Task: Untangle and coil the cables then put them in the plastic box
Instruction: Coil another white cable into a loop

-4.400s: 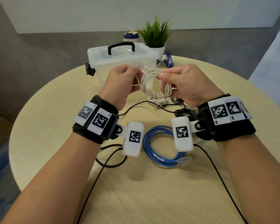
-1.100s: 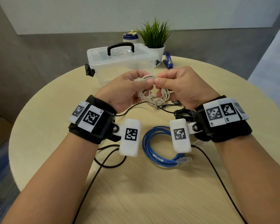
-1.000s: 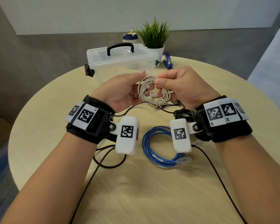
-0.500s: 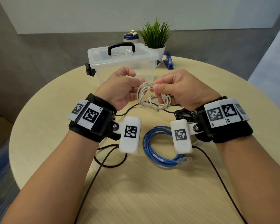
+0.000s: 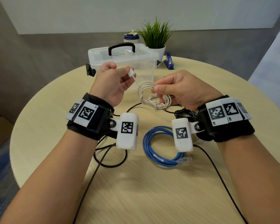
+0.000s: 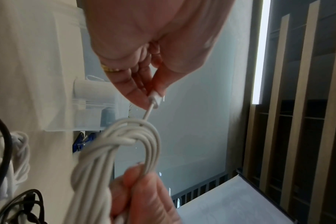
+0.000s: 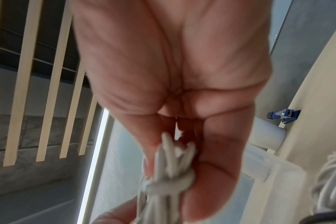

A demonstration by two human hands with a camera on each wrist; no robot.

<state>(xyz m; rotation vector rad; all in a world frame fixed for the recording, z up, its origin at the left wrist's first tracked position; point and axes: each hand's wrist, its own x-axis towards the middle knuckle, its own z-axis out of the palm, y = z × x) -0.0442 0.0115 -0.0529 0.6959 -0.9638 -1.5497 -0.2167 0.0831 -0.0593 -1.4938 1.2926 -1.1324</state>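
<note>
A white cable coil (image 5: pixel 149 96) hangs in the air above the round table (image 5: pixel 39 126). My right hand (image 5: pixel 176 89) pinches the bundled loops (image 7: pixel 169 166) between thumb and fingers. My left hand (image 5: pixel 113 78) pinches the cable's white plug end (image 5: pixel 131 73), pulled up and left of the coil; in the left wrist view the plug (image 6: pixel 154 99) leads by a short taut strand into a wrap around the loops (image 6: pixel 128 136). A coiled blue cable (image 5: pixel 158 147) lies on the table under my wrists. The clear plastic box (image 5: pixel 121 62), lid shut with a black handle, stands behind my hands.
A tangled black cable (image 5: pixel 184 113) lies under my right hand, and black cords (image 5: pixel 110 159) trail toward the front edge. Behind the box stand a potted plant (image 5: pixel 155 39), a blue stapler (image 5: pixel 168 62) and a small bottle (image 5: pixel 131 37).
My left hand has drawn the plug end out of the coil, up and to the left. The right hand has kept its pinch on the loops, which sit slightly lower than before.
</note>
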